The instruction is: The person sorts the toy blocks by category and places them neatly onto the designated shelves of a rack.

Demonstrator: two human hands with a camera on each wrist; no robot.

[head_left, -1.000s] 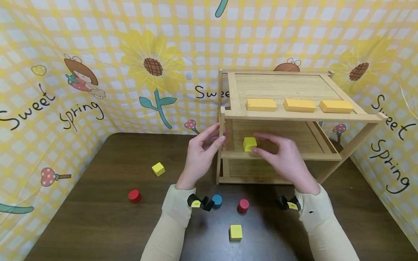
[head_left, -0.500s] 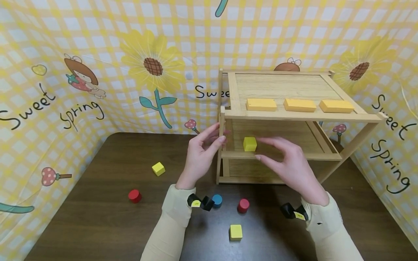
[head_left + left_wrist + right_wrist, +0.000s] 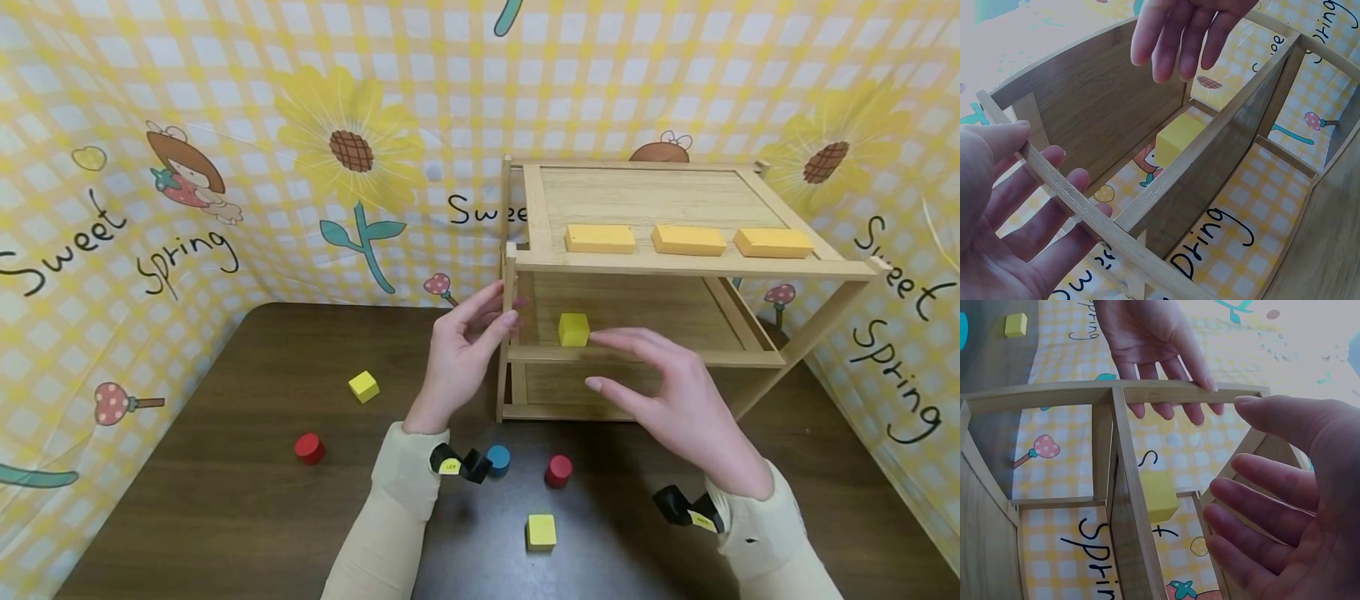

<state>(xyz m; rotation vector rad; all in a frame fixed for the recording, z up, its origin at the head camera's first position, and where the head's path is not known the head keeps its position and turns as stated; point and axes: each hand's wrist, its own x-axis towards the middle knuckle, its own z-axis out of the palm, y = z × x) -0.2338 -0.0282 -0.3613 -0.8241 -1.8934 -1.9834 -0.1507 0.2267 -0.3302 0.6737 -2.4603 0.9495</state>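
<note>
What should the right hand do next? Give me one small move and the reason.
Probably draw the right hand back from the rack: its fingers are open beside the shelf cube, which sits unheld on the middle shelf, while the left hand holds the rack's upright.

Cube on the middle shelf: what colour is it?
The cube on the middle shelf is yellow; it shows best in the head view.

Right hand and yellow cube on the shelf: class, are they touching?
Apart: the right wrist view shows a gap between right hand and yellow cube.
</note>
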